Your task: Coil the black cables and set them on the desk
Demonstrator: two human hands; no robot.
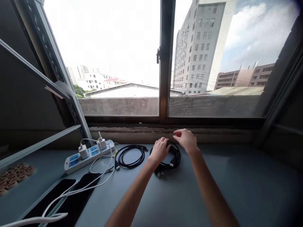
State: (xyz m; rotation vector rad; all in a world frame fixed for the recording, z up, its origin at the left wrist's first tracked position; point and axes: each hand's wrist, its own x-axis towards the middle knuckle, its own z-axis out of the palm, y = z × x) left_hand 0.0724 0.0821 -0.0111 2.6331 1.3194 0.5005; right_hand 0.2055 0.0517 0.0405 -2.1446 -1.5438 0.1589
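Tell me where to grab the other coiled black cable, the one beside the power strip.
Take the second coiled cable by its near right arc, coming from above. It lies flat on the table, clear of the left hand; its left side crowds the white charger leads.

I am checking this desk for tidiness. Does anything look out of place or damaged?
Nothing looks damaged. The left hand rests on a coiled black cable; a second coil lies beside it. White charger leads trail loosely from the power strip over two phones.

Coiled cable [174, 159] partly hidden under left hand [161, 149], white cables [47, 217] cut off at bottom edge, perhaps phones blurred
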